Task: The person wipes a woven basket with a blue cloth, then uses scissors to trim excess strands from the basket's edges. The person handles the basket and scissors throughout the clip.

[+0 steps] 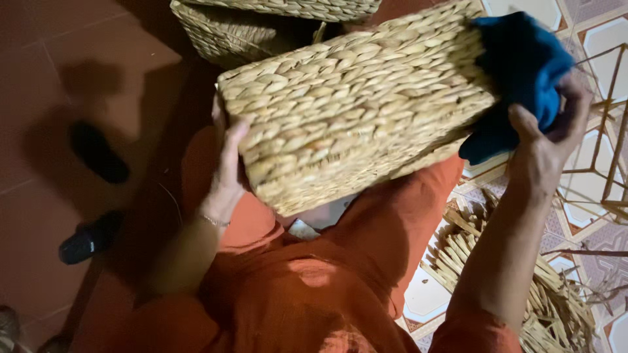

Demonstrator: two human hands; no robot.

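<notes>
A rectangular woven straw basket (356, 98) is held up, tilted, over my lap in orange clothing. My left hand (229, 160) grips its left end, thumb on the front face. My right hand (546, 140) is at the basket's right end, closed around a bunched blue cloth (520, 72) that presses against the basket's side.
A second woven basket (242, 29) with a lid sits behind on the red tiled floor. Two dark sandals (91, 196) lie at the left. A bundle of loose straw strips (517, 287) and a thin wire frame (605, 144) rest on patterned tiles at the right.
</notes>
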